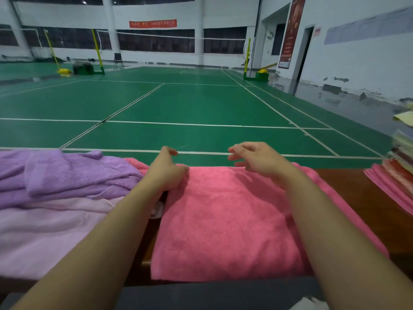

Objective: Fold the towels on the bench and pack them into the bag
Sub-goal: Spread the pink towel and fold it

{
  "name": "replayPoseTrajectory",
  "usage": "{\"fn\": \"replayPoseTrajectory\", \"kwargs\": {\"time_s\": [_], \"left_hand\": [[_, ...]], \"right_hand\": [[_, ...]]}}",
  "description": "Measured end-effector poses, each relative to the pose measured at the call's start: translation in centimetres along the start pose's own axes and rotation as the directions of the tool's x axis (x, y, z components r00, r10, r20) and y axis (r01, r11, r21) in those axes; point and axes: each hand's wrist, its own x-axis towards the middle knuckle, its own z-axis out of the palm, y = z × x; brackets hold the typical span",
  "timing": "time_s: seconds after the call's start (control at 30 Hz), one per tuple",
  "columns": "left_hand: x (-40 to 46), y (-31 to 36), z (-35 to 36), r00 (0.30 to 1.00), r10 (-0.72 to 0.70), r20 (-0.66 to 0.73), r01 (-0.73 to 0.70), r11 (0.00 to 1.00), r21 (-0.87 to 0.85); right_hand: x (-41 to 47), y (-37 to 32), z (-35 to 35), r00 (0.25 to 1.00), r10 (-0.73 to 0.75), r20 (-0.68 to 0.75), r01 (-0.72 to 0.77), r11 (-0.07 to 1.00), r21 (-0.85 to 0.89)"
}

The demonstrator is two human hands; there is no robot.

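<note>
A coral-pink towel (225, 220) lies folded flat on the brown wooden bench (357, 198) in front of me. My left hand (166, 170) hovers over the towel's far left corner, fingers loosely curled, holding nothing. My right hand (257, 158) floats above the towel's far edge with fingers spread and relaxed. To the left lies a rumpled purple towel (67, 173) on top of a pale pink towel (49, 227). No bag can be made out.
A stack of folded towels in several colours (400, 166) stands at the right end of the bench. Beyond the bench stretches a green badminton court (190, 104) with white lines, nets and posts. A white wall runs along the right.
</note>
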Motion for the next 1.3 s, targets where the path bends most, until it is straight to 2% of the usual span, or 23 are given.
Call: {"fn": "replayPoseTrajectory", "kwargs": {"time_s": [0.07, 0.13, 0.17, 0.2, 0.27, 0.33, 0.37, 0.5, 0.57, 0.67, 0.8, 0.93, 1.03, 1.13, 1.2, 1.23, 1.3], "left_hand": [[0.1, 0.3, -0.3, 1.0, 0.021, 0.022, -0.023, 0.993, 0.119], [-0.4, 0.8, -0.5, 0.999, 0.052, -0.008, -0.044, 0.909, 0.415], [-0.8, 1.2, -0.5, 0.994, 0.105, -0.017, -0.082, 0.859, 0.505], [-1.4, 2.0, -0.5, 0.984, 0.176, 0.01, -0.156, 0.841, 0.518], [-2.2, 3.2, -0.2, 0.93, 0.31, 0.197, -0.364, 0.853, 0.374], [-3.3, 4.0, 0.6, 0.841, 0.338, 0.422, -0.451, 0.869, 0.203], [-3.6, 3.9, 1.3, 0.802, 0.335, 0.494, -0.475, 0.859, 0.189], [-4.3, 2.4, 3.4, 0.769, 0.257, 0.585, -0.565, 0.702, 0.434], [-3.9, 1.9, 3.0, 0.769, 0.205, 0.606, -0.562, 0.667, 0.488], [-3.2, 1.7, 1.9, 0.742, 0.146, 0.654, -0.578, 0.633, 0.515], [-3.2, 1.8, 1.7, 0.73, 0.128, 0.672, -0.591, 0.611, 0.526], [-3.0, 1.2, 1.6, 0.757, 0.17, 0.631, -0.574, 0.635, 0.517], [-3.0, 1.1, 1.4, 0.78, 0.283, 0.558, -0.563, 0.708, 0.427], [-2.8, 1.4, 0.4, 0.809, 0.396, 0.435, -0.541, 0.79, 0.287], [-2.6, 1.7, -0.7, 0.808, 0.382, 0.448, -0.543, 0.779, 0.315], [-2.4, 1.9, -1.3, 0.812, 0.353, 0.466, -0.534, 0.77, 0.348], [-2.3, 2.1, -2.5, 0.825, 0.301, 0.478, -0.504, 0.775, 0.382]], "right_hand": [[-0.3, 0.2, -1.0, 0.999, -0.001, 0.039, 0.004, 0.996, -0.085], [-0.6, 0.2, -1.9, 0.996, 0.012, 0.092, 0.006, 0.983, -0.185], [-0.9, 0.1, -2.4, 0.993, 0.013, 0.12, 0.017, 0.97, -0.243], [-1.1, 0.0, -2.8, 0.989, 0.014, 0.146, 0.032, 0.951, -0.308], [-1.5, -0.3, -3.6, 0.98, 0.02, 0.198, 0.068, 0.902, -0.427], [-1.8, -0.2, -4.1, 0.971, 0.058, 0.232, 0.072, 0.855, -0.514], [-1.9, 0.1, -4.4, 0.967, 0.083, 0.24, 0.064, 0.834, -0.548], [-2.0, 2.2, -5.3, 0.978, 0.115, 0.173, 0.027, 0.757, -0.653], [-2.0, 3.5, -5.8, 0.984, 0.109, 0.144, 0.006, 0.779, -0.628], [-2.3, 4.8, -6.3, 0.979, 0.099, 0.18, 0.043, 0.761, -0.648], [-3.3, 5.1, -7.1, 0.97, 0.103, 0.221, 0.086, 0.702, -0.707], [-3.5, 5.2, -7.6, 0.953, 0.129, 0.274, 0.109, 0.698, -0.708], [-3.8, 6.0, -7.2, 0.953, 0.049, 0.3, 0.159, 0.762, -0.628], [-4.5, 6.1, -7.7, 0.974, -0.021, 0.226, 0.126, 0.88, -0.459], [-4.7, 5.5, -9.0, 0.985, -0.006, 0.17, 0.066, 0.935, -0.348], [-4.8, 5.1, -9.6, 0.988, -0.004, 0.157, 0.059, 0.936, -0.346], [-4.8, 4.3, -10.9, 0.988, 0.023, 0.154, 0.05, 0.892, -0.45]]}}
